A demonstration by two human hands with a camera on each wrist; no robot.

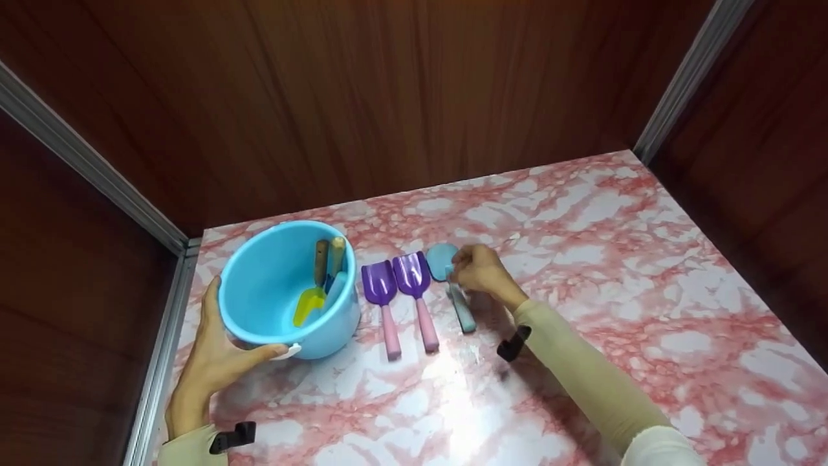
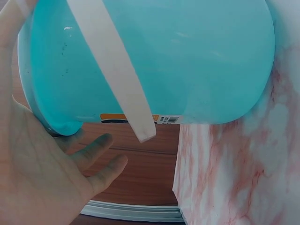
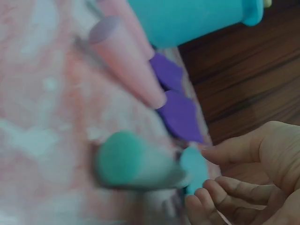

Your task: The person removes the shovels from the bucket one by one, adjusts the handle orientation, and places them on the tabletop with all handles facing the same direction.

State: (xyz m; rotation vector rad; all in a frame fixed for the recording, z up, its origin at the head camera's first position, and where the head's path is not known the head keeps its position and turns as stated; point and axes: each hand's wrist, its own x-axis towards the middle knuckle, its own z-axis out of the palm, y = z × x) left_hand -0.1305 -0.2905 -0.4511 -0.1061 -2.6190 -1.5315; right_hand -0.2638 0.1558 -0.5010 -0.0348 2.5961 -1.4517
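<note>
My left hand (image 1: 210, 353) grips a light blue bucket (image 1: 259, 336) at its rim, thumb on the near side by the white handle (image 2: 112, 70), fingers round the left side. Inside the bucket are a yellow scoop (image 1: 309, 304), two wooden handles (image 1: 321, 262) and a pale blue piece. On the tabletop, my right hand (image 1: 482, 268) is at a teal tool (image 1: 464, 310) with a round flat head (image 1: 442, 261). Its fingertips overlap the head's right edge, and thumb and fingers stand apart in the right wrist view. Beside it lie two purple scoops (image 1: 411, 273) with pink handles.
The scoops lie between the bucket and the teal tool on a red-and-white marbled tabletop (image 1: 614, 291). Dark wooden panels (image 1: 388, 97) with metal corner strips (image 1: 686, 71) rise at the back, left and right.
</note>
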